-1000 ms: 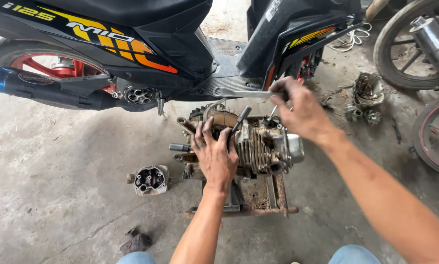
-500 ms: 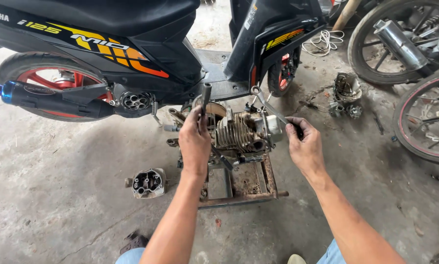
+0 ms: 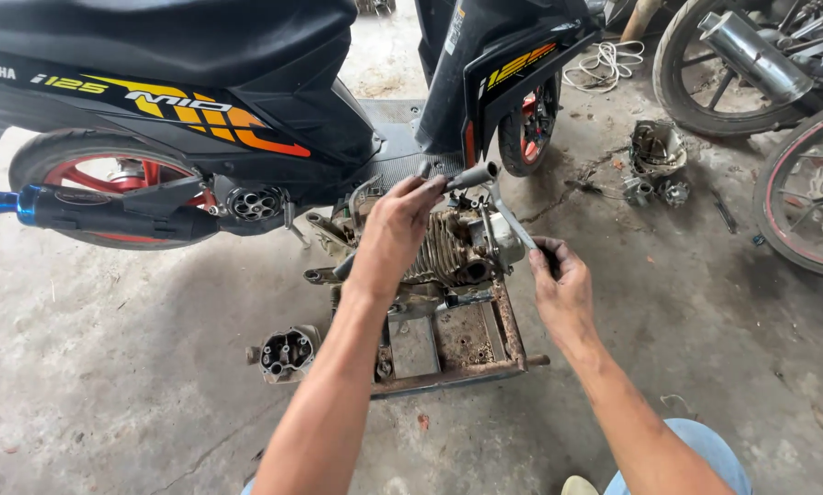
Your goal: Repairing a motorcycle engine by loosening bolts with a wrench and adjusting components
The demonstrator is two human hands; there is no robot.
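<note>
A bare finned engine [image 3: 448, 252] sits on a rusty metal stand [image 3: 498, 344] on the concrete floor, just in front of a black scooter [image 3: 200, 82]. Above the engine is a metal wrench [image 3: 508, 215] with a grey cylindrical end. My left hand [image 3: 397, 225] is closed around that grey end from the left. My right hand [image 3: 558, 280] grips the lower end of the wrench's thin bar, to the right of the engine. What the wrench engages on the engine is hidden.
A detached cylinder part [image 3: 287, 353] lies on the floor left of the stand. The scooter's exhaust [image 3: 90, 211] has a blue tip. Loose engine parts [image 3: 654, 156], a coil of white cord [image 3: 604, 64] and two motorcycle wheels [image 3: 810, 192] are at the right.
My left hand has lifted off the engine and taken the wrench's grey end. My right hand has shifted to the bar's lower end. The view has moved closer.
</note>
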